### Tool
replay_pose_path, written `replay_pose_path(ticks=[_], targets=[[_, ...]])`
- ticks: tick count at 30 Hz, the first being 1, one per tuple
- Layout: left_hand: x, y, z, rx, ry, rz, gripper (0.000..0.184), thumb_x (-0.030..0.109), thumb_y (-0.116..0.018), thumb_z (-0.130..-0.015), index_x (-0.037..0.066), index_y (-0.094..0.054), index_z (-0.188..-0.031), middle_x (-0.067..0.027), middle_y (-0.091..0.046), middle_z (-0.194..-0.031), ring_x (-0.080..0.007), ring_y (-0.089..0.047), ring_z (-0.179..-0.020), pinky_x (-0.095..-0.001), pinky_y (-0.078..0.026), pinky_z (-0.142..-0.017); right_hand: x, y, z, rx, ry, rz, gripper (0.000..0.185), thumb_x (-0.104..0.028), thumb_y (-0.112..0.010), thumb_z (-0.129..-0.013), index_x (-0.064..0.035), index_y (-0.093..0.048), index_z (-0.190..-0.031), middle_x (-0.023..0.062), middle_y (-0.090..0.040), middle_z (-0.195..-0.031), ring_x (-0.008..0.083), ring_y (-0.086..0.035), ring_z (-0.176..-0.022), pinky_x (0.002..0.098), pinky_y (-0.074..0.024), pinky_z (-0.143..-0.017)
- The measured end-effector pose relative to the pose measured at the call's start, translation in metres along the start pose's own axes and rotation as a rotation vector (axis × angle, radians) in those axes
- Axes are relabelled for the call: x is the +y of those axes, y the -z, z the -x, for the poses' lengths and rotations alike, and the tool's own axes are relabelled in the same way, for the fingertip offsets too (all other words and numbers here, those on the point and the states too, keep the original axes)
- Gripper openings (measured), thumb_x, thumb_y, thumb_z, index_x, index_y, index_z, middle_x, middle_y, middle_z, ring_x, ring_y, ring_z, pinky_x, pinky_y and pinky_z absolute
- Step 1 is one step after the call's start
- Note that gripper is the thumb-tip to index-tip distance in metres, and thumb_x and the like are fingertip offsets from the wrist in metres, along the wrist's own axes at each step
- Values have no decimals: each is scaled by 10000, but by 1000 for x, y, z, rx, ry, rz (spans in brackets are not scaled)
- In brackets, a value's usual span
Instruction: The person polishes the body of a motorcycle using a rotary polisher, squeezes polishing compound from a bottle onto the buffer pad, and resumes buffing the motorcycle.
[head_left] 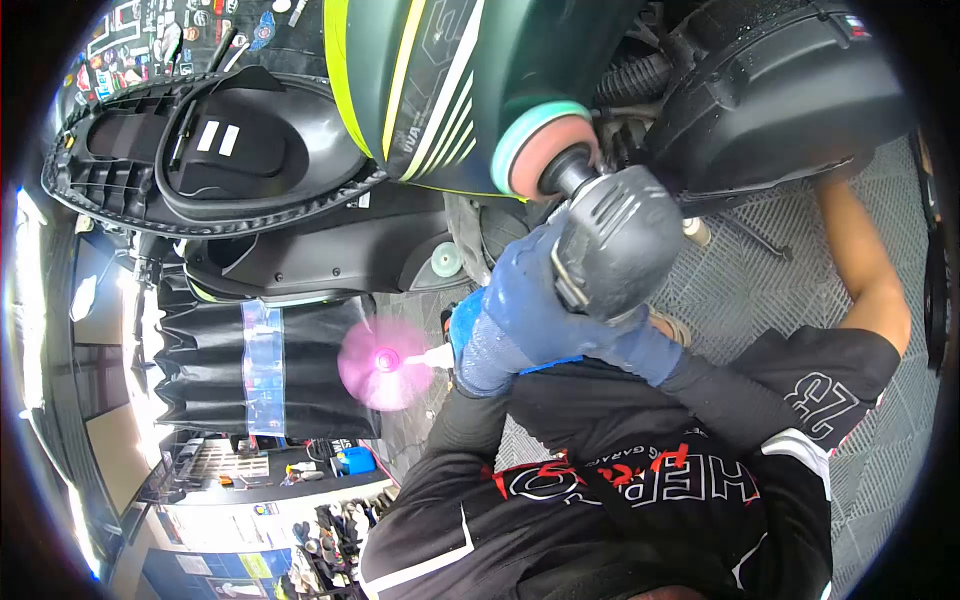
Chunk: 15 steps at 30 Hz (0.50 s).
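Note:
Both of my hands wear dark blue gloves and are closed around a polisher (622, 245) with a grey-black body. My left hand (515, 305) grips its near-left side, and my right hand (640, 345) wraps its rear end. A round foam pad (545, 150), orange-pink with a teal rim, sits at the front of the tool. It is up against the lower edge of a dark green body panel (540, 60) with yellow and white stripes; whether it is pressing cannot be told. My fingers are partly hidden by the tool.
A black seat-like part (250, 150) lies at left, with a dark trim piece (330, 255) and small green disc (447, 260) below. A pink fan (387, 362) stands near my left wrist. At right are a black cover (790, 95) and a bare leg (860, 250) on grey tiles (850, 480).

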<state>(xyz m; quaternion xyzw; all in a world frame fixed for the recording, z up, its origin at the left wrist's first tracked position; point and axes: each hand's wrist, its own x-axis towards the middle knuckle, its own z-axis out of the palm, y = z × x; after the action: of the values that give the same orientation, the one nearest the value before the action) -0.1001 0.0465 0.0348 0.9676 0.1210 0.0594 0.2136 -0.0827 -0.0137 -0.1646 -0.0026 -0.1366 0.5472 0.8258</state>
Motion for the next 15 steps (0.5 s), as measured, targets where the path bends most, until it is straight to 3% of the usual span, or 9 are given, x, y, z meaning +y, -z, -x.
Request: replay_pose_path(ticks=[3, 5, 8, 12, 15], targets=[[-31, 8, 18, -92, 86, 36, 1043, 476, -1004, -569, -83, -576, -1339, -236, -710, -1179, -404, -706, -1101, -464, -542, -984, 25, -2, -8, -50, 76, 344, 597, -316, -438, -1119, -85, -233, -1630, 130, -377, -1622, 222, -408, -1485, 366, -365, -1229], [-56, 7, 36, -45, 41, -174, 1095, 511, -1008, -538, -65, -571, -1361, -248, -685, -1233, -432, -680, -1135, -486, -534, -992, 40, -2, -17, -73, 200, 674, 598, -311, -443, -1116, -89, -230, -1628, 128, -377, -1618, 221, -401, -1485, 365, -356, -1233], [-72, 13, 35, -86, -3, -180, 1131, 540, -1007, -507, -55, -572, -1364, -255, -661, -1268, -453, -661, -1144, -504, -527, -990, 58, 2, -28, -79, 403, 1070, 599, -304, -451, -1113, -94, -225, -1627, 125, -378, -1612, 221, -389, -1486, 363, -344, -1238], [-89, 11, 39, -100, -64, -179, 1140, 549, -1008, -497, -48, -568, -1362, -249, -659, -1249, -449, -661, -1137, -514, -523, -990, 61, 10, -33, -81, 567, 1325, 602, -294, -461, -1108, -102, -219, -1625, 122, -380, -1604, 220, -374, -1487, 360, -327, -1245], [-84, 12, 37, -97, -73, -226, 1157, 569, -1009, -486, -37, -567, -1366, -241, -660, -1242, -445, -660, -1136, -519, -524, -988, 54, 12, -36, -98, 594, 1337, 611, -299, -467, -1105, -98, -216, -1624, 126, -376, -1607, 227, -372, -1490, 367, -325, -1247]])
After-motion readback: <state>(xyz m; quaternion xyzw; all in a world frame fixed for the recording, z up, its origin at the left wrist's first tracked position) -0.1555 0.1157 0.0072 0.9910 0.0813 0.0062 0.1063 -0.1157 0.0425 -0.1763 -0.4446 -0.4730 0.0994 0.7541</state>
